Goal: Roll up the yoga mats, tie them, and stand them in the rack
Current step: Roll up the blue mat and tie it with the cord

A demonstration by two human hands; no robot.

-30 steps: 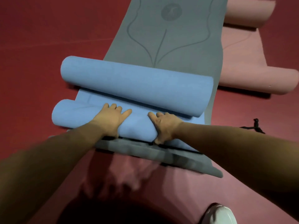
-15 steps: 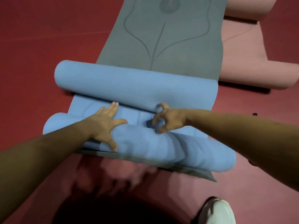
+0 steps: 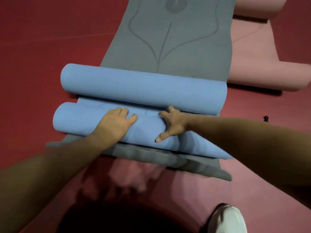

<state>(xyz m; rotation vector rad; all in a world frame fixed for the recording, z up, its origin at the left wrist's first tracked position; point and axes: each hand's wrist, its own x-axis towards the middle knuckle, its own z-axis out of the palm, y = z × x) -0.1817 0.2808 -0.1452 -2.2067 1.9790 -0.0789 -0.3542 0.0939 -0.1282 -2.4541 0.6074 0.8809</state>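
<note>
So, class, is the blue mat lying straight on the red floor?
No, the blue mat lies on top of a grey mat, and the grey one rests on the floor.

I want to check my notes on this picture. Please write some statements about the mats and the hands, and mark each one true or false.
1. Both hands rest on the near roll. True: left hand, right hand, near roll.
2. The blue rolls lie on a pink mat. False: they lie on the grey mat; the pink mat is beside it, on the right.
3. A second blue roll lies just beyond the hands. True: the far roll.
4. A cord is tied round the far roll. False: the black cord lies on the floor to the right.
5. A white shoe shows at the bottom right. True: shoe.
</note>
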